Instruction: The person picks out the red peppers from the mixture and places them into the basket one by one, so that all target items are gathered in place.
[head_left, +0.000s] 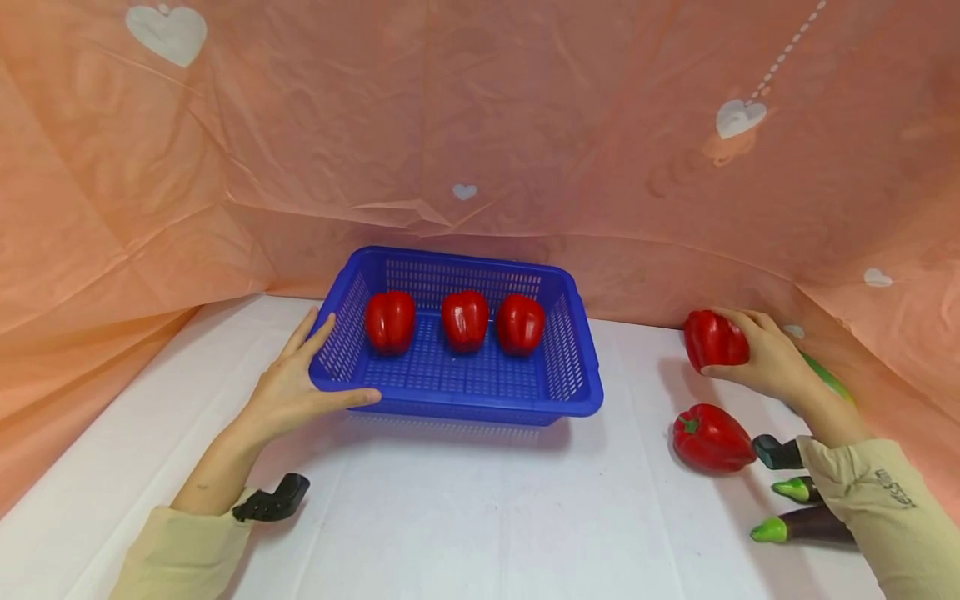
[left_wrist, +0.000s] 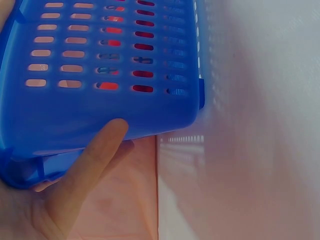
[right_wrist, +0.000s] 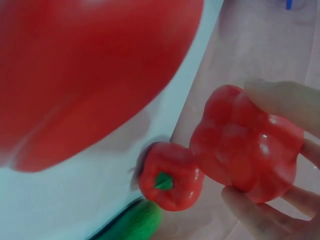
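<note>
On the desk [head_left: 450,517], two eggplants [head_left: 810,525] are partly covered by the right sleeve [head_left: 885,521], and a loose red pepper [head_left: 712,442] is seen just beyond them. The blue basket [head_left: 465,403], in which three red peppers [head_left: 465,321] are contained, is touched at its near left corner by the left hand [head_left: 292,387], whose fingers are spread wide. Farther right, another red pepper [head_left: 712,340] is gripped between the thumb and bent fingers of the right hand [head_left: 768,358], near which a green vegetable [head_left: 828,377] and a further pepper [right_wrist: 185,194] are placed, all backed by orange cloth [head_left: 487,117].
</note>
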